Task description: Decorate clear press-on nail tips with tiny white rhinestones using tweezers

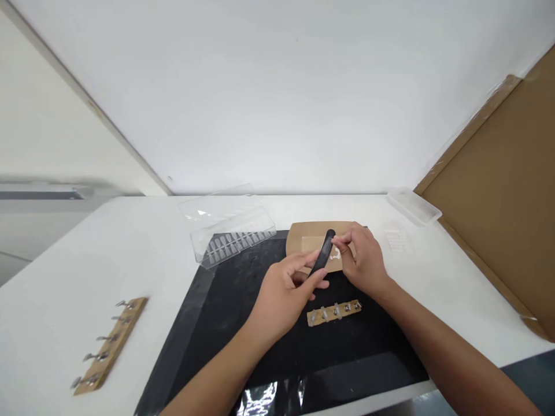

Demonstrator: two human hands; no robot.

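Observation:
A curved black band that looks like a roll of black tape (323, 254), seen nearly edge-on, is gripped between the thumb and fingers of my left hand (288, 289). My right hand (362, 254) is closed in a pinch at the upper end of that roll; whatever is between its fingertips is too small to make out. Beneath both hands, a wooden strip (332, 314) with metal clips lies on the black mat (243, 323); clear nail tips sit on some of its clips. Behind the hands is a brown cardboard tray (299, 231) with small white pieces in it.
A clear plastic case (197, 237) of nail tips stands open at the back left. Another wooden strip (115, 349) with metal clips lies on the left. A translucent tray (414, 207) and a clear dotted sheet (395, 240) are at right, beside a cardboard panel (498, 190).

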